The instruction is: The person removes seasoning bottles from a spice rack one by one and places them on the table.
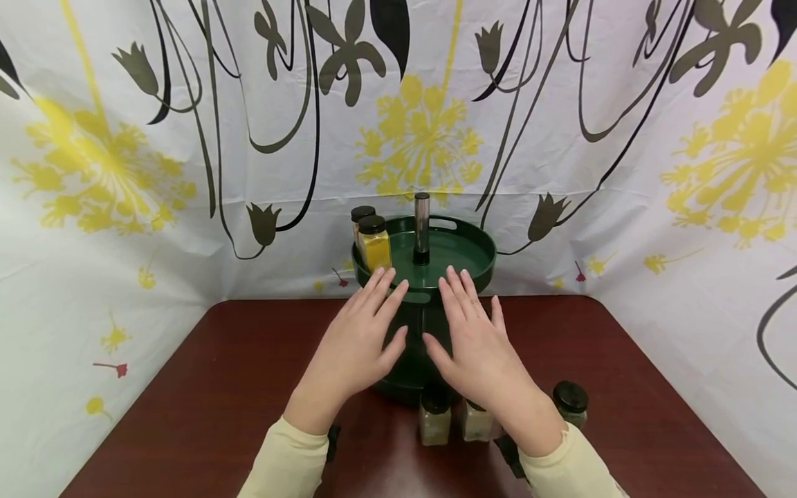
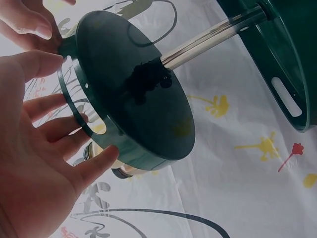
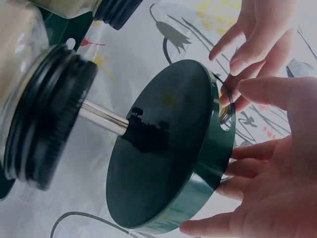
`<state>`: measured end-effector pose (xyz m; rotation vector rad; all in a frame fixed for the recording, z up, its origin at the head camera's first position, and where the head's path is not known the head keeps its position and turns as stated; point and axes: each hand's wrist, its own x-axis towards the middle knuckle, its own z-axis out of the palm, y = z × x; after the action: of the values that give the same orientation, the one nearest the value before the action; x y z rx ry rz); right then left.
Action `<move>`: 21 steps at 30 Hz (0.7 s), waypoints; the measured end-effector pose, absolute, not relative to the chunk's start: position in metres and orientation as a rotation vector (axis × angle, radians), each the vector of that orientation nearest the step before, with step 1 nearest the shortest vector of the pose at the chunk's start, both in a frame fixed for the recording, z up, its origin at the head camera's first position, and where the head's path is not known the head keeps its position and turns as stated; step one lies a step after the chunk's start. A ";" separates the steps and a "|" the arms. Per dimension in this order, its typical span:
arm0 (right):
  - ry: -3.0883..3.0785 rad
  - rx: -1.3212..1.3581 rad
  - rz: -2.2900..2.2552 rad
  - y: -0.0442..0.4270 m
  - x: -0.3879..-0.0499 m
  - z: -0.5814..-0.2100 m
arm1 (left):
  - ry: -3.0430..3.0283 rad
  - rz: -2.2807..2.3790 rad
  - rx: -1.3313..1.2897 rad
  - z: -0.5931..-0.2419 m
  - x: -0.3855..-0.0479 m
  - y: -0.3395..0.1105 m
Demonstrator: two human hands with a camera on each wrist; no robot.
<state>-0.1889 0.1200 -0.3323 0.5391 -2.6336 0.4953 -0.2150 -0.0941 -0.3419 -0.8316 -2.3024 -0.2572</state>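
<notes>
A dark green two-tier round tray stand stands at the table's far edge in the head view, its upper tray (image 1: 487,266) on a metal post (image 1: 422,228). My left hand (image 1: 355,342) is at the front left of the upper tray's rim, fingers spread and mostly straight. On the front right side, my right hand (image 1: 482,349) has its fingers extended the same way. Both wrist views show fingertips at the rim around the handle slot (image 2: 94,111); how firmly they touch, I cannot tell. A yellow-filled jar (image 1: 376,250) with black lid sits on the upper tray beside another jar (image 1: 363,213).
The lower tray (image 1: 405,391) is partly hidden behind my hands. Several black-lidded jars stand in front of it: one jar (image 1: 434,423), a second jar (image 1: 477,423) by my right wrist, and another jar (image 1: 571,401) farther right. A patterned curtain (image 1: 299,166) hangs behind the table (image 1: 249,373).
</notes>
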 end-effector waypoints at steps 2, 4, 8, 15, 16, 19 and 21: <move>-2.635 0.566 0.501 0.119 -0.188 -0.333 | -2.305 -0.253 -0.830 -0.342 -0.215 -0.094; -2.643 0.592 0.503 0.118 -0.187 -0.333 | -2.306 -0.248 -0.828 -0.342 -0.214 -0.093; -2.653 0.617 0.483 0.116 -0.185 -0.332 | -2.296 -0.239 -0.827 -0.343 -0.214 -0.092; -2.642 0.626 0.426 0.116 -0.184 -0.334 | -2.306 -0.196 -0.807 -0.344 -0.212 -0.089; -2.635 0.630 0.418 0.116 -0.184 -0.335 | -2.310 -0.186 -0.801 -0.344 -0.212 -0.088; -2.628 0.632 0.403 0.116 -0.184 -0.335 | -2.332 -0.162 -0.780 -0.345 -0.211 -0.086; -2.632 0.628 0.399 0.115 -0.183 -0.336 | -2.345 -0.150 -0.769 -0.345 -0.210 -0.085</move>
<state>-0.1834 0.1155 -0.3357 0.6276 -2.6322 0.3991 -0.2102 -0.0845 -0.3454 -0.7693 -2.3447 -0.1503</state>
